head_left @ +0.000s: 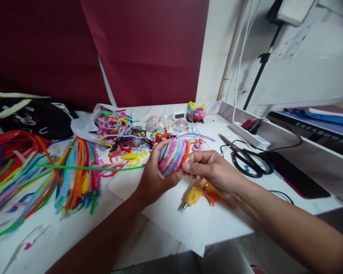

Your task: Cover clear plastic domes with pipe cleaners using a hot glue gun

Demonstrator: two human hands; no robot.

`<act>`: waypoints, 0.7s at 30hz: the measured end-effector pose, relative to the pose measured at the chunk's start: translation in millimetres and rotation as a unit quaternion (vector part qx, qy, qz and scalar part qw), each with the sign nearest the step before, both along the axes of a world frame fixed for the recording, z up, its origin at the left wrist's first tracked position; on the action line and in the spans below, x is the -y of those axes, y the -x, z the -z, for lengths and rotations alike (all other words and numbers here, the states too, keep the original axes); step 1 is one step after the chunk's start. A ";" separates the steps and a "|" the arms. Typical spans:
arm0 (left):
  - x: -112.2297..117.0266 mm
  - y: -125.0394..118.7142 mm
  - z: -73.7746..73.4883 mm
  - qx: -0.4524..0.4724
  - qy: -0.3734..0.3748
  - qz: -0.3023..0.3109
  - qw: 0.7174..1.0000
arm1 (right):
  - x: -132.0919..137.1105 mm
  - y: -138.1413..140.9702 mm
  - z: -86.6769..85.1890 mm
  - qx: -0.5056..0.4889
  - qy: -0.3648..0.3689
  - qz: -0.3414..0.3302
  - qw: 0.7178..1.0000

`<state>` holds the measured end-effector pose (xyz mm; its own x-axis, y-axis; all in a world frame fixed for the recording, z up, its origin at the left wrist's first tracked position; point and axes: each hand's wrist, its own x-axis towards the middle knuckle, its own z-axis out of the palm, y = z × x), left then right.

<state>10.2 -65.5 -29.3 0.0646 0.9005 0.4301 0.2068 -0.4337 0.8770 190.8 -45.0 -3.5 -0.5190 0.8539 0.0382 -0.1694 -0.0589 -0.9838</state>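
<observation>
My left hand is closed around a ball wrapped in pink, blue and purple pipe cleaners, thumb below and fingers behind. At the ball's right side, my right hand pinches an orange pipe cleaner that lies along the wrapped edge; its fingertips hide the end. Under my right hand a yellow glue gun rests on white paper, metal nozzle towards me and a red light lit. A long green pipe cleaner stretches left from behind my left hand.
Bundled pipe cleaners lie at left, beside a black bag. A heap of scraps and clear balls stand behind. Scissors, a phone and a power strip are at right. A finished-looking figure sits at the back.
</observation>
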 end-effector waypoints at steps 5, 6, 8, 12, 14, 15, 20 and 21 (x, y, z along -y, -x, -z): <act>0.2 -0.7 -1.9 -0.001 0.013 -0.007 1.000 | -2.5 -1.0 -6.6 0.008 0.019 -0.016 1.000; 0.2 -0.7 -2.1 -0.001 0.017 -0.008 1.000 | -2.7 -1.0 -8.0 0.011 0.023 -0.015 1.000; 0.2 -0.6 -2.3 0.001 0.022 -0.007 1.000 | -3.1 -1.1 -10.6 0.019 0.034 -0.013 0.999; -0.5 -0.1 -1.5 -0.004 0.014 -0.008 1.000 | -5.6 -2.0 -13.8 0.031 0.049 -0.019 0.998; -0.9 0.5 -0.8 -0.007 0.011 -0.003 1.000 | -7.9 -2.9 -14.0 0.030 0.054 -0.030 0.998; -1.0 0.9 -0.4 -0.009 0.009 0.002 1.000 | -9.1 -3.3 -13.6 0.028 0.062 -0.038 0.997; -0.5 1.6 -0.9 -0.013 0.007 0.011 1.000 | -15.1 -4.4 -9.3 -0.015 0.127 -0.066 0.990; -0.2 1.5 -1.4 -0.013 0.009 0.011 1.000 | -16.0 -4.4 -8.2 -0.023 0.135 -0.069 0.988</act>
